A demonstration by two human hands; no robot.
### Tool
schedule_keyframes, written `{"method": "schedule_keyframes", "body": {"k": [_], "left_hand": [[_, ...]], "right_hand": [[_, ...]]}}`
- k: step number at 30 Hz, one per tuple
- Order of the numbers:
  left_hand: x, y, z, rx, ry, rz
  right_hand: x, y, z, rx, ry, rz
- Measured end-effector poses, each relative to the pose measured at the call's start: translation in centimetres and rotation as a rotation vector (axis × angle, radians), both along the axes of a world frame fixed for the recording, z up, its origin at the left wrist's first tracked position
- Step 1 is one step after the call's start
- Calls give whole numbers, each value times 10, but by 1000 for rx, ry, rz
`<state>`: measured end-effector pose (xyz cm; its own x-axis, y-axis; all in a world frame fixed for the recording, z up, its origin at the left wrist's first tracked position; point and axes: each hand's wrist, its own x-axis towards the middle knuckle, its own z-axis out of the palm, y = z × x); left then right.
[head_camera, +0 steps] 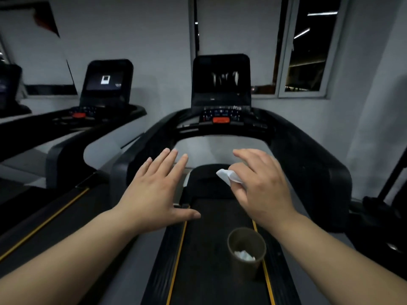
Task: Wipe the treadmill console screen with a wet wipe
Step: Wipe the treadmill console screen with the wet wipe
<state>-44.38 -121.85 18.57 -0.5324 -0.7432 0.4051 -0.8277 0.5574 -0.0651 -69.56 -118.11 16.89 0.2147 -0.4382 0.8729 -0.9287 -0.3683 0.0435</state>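
The treadmill console screen (221,77) is a dark upright panel straight ahead, above a button panel with a red stop button (221,120). My right hand (262,183) hovers over the belt, well below and in front of the screen, pinching a small folded white wet wipe (228,176) between thumb and fingers. To its left, my left hand (154,190) is stretched out flat with fingers spread and nothing in it.
A brown paper cup (246,249) with crumpled white wipes inside stands on the belt (209,238) below my right wrist. Black handrails (326,172) curve round both sides. A second treadmill (105,84) stands to the left; a window (308,51) is at back right.
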Motion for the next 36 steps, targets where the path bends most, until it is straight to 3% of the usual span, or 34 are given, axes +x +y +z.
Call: {"method": "schedule_keyframes", "body": {"k": [9,18,23,36], "left_hand": [[-67,-176,149,-46,-1,31],[-96,-272,285,-62,21,12],[-90,-332,314,-57,18,4],[-41,-518,345,48,94,-215]], "right_hand": [[-64,-178,134,-66,-40,26],[-85,-276,271,-102,-92,6],[-79,-330,307,-101,-85,-3],[-41,-498,317,-17,-214,-84]]}}
